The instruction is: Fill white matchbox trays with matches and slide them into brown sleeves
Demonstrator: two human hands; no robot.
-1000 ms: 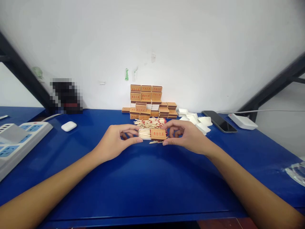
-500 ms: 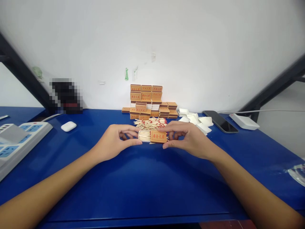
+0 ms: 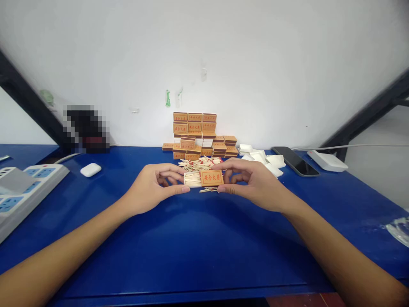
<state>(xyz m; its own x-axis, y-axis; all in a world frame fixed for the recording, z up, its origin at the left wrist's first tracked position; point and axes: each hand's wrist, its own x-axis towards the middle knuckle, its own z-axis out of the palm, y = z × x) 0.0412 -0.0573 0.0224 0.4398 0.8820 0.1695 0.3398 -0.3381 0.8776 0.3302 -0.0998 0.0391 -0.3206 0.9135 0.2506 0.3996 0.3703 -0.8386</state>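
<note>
The left hand (image 3: 152,187) and the right hand (image 3: 252,183) hid both ends of the matchbox (image 3: 204,178), so only its orange sleeve (image 3: 211,178) and the part of its tray (image 3: 192,179) that stuck out to the left showed. The matches in the tray could be seen only as pale sticks, and their heads were covered. The printing on the sleeve was too small to read. A pixelated block (image 3: 85,129) covered something dark by the wall at the rear left. The power strip (image 3: 22,187) ran off the left edge of the view, and a clear plastic thing (image 3: 399,230) was cut off at the right edge.

The matchbox was held just above the middle of the tabletop (image 3: 198,243), in front of the loose matches (image 3: 200,162) and the stacked matchboxes (image 3: 194,128) at the rear edge. The left fingers and thumb were pinched on the tray end, and the right thumb and fingers were closed on the sleeve end.

Compared with half a second earlier, the matchbox sat slightly higher in view and more of the stray matches beneath it showed. The tray stuck out of the sleeve about as far as before. Both grips were unchanged.
</note>
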